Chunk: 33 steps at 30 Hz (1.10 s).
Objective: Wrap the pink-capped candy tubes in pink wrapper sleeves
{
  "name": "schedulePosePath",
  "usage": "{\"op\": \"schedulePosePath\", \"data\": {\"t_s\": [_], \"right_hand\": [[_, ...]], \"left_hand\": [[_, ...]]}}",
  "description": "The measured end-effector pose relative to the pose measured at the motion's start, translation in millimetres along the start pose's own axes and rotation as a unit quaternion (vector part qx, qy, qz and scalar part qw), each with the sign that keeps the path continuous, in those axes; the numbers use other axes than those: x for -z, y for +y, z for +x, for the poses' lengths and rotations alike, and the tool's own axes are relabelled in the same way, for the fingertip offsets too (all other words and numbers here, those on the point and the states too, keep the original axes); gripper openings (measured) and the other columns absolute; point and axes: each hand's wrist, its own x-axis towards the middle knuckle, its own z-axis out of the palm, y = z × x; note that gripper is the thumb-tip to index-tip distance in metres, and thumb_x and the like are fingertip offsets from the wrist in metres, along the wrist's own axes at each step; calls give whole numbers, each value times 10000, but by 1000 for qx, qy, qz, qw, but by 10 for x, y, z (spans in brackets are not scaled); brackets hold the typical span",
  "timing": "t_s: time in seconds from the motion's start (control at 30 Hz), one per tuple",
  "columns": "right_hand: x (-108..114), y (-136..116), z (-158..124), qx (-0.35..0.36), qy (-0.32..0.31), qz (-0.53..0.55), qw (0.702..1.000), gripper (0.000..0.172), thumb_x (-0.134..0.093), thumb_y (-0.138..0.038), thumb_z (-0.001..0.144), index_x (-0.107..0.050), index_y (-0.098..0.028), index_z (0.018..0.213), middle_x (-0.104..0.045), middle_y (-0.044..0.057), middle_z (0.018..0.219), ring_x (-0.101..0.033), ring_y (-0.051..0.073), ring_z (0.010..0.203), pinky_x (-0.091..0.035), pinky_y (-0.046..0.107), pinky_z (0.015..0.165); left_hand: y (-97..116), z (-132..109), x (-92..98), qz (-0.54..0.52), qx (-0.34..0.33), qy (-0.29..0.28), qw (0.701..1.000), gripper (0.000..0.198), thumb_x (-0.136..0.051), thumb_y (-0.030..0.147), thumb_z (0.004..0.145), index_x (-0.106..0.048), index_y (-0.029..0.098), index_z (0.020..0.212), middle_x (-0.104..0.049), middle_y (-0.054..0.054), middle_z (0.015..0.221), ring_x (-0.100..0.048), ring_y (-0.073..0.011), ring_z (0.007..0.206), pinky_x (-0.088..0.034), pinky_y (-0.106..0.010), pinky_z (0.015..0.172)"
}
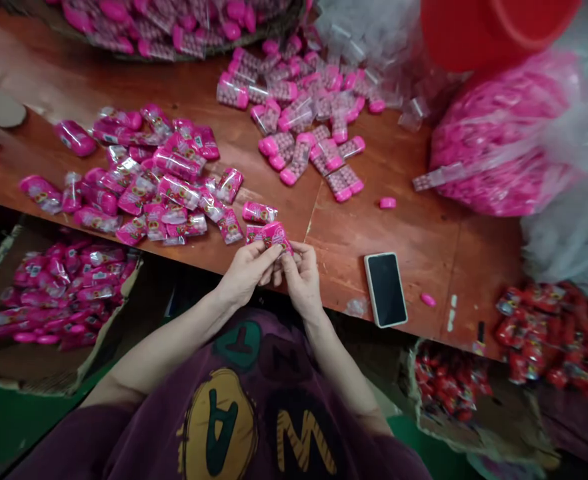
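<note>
At the table's near edge, my left hand (pixel 245 270) and my right hand (pixel 301 277) are close together. Both pinch a pink printed wrapper (pixel 275 233) between thumbs and fingers; whether a bottle is inside it I cannot tell. Just beyond lies a wrapped pink bottle (pixel 259 212). Left of my hands spreads a pile of pink wrapped bottles (pixel 174 190). Farther back is a heap of clear bottles with pink caps (pixel 299 113), filled with small pink balls. The lower fingers of both hands are partly hidden.
A phone (pixel 386 290) lies on the wooden table (pixel 344 233), right of my hands. A bag of pink caps (pixel 499 147) and a red bucket (pixel 494 30) stand back right. Boxes hold pink bottles (pixel 64 287) and red packets (pixel 449 383). A basket (pixel 174 53) sits behind.
</note>
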Motion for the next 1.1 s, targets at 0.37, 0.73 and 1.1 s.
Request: {"op": "schedulePosePath", "data": {"t_s": [0.37,0.73,1.1], "right_hand": [[233,-405,1628,240,19,-562,792,344,-428,-119,1036,-695,-198,1237,-687,149,1253,-610,302,1237,-500,548,1098],[250,-513,1426,146,-59,-772,616,418,-305,-261,1152,-634,-50,1302,-636,213,1380,-519,362,1375,-384,596,1121],[319,-198,733,148,-4,-745,650,444,-435,-267,1044,-551,-97,1437,-597,233,1329,-531,421,1304,-425,666,1053]], "left_hand": [[890,179,695,-78,-163,174,968,530,-505,735,1006,-681,244,914,-817,-55,886,-459,-63,403,-349,-244,403],[-166,44,438,426,-271,95,858,265,-619,203,989,-809,181,1172,-787,-146,1304,-757,-244,1096,-566,-362,978],[-416,21,599,498,-241,89,828,309,-631,221,971,-832,240,1205,-680,-143,1501,-625,-191,651,-471,-350,650]]}}
